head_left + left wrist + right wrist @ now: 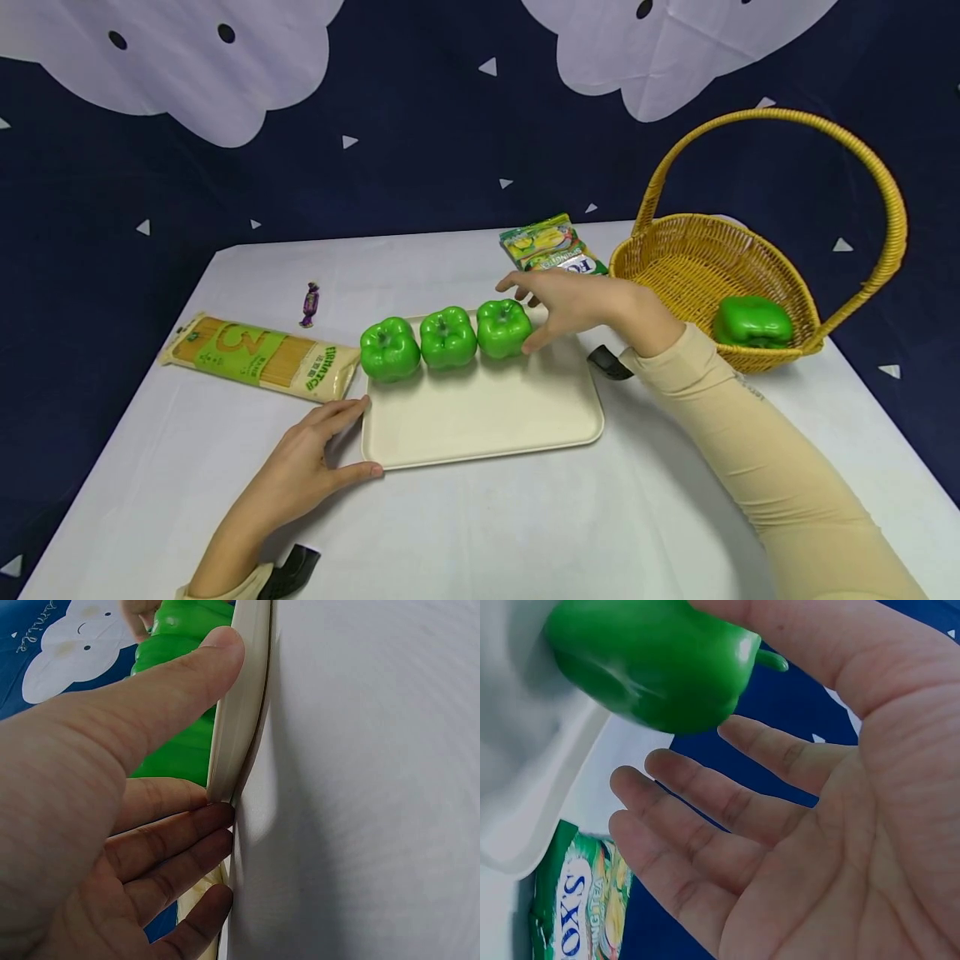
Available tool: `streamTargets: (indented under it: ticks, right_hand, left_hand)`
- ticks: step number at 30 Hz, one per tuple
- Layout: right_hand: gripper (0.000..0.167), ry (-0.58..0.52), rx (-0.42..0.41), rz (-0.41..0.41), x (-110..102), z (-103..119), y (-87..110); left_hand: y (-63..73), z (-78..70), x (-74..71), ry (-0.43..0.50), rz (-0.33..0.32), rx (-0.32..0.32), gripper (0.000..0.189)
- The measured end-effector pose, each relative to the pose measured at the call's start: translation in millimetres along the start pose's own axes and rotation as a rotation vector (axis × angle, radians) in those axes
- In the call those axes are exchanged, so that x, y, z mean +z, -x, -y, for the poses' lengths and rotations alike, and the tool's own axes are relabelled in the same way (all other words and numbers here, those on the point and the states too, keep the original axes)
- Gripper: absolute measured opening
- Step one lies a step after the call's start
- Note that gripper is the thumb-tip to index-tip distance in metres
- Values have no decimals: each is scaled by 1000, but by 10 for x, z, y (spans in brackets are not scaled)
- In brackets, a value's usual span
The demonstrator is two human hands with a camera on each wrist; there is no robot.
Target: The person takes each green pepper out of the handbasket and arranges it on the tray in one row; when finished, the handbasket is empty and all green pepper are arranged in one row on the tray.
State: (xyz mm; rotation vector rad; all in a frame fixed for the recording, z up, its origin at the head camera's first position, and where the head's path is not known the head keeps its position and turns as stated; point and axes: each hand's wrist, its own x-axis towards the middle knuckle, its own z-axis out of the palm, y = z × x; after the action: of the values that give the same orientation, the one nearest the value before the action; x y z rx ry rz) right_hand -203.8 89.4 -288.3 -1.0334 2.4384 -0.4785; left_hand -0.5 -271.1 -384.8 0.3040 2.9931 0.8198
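Note:
Three green bell peppers stand in a row along the back of a cream tray [480,417]: the left pepper [390,350], the middle pepper [448,337] and the right pepper [504,328]. My right hand [577,302] reaches around the right pepper, fingers spread behind it and thumb by its front side. In the right wrist view a gap shows between most fingers and that pepper [652,667]; whether the thumb touches it is hard to tell. At the tray's left end rests my left hand [303,467], its thumb and extended fingers touching the rim [244,697].
A wicker basket [675,225] with a tall handle stands at the right, one green bell pepper [753,322] inside. Behind the tray lies a green candy bag [551,244]. To the left are a pasta pack [258,354] and a purple wrapped candy [310,304].

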Motion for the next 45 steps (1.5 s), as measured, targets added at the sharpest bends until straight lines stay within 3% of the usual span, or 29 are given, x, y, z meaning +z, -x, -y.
streamTargets:
  ticks: [13,28,34,45]
  right_hand:
    - [84,-1,58,-42,-206,-119,240]
    - [79,84,153,-79,-496,-282,655]
    - [80,93,235,-72,-612,-398,833]
    - [82,163,307,-48,-739,-631,1046]
  left_hand:
    - [7,1,-6,-1,2,11,93]
    - [13,3,-16,-6,-5,21,92]
    - [11,11,-13,4,-1,8,92]
    - [12,17,-17,-2,-3,17,93]
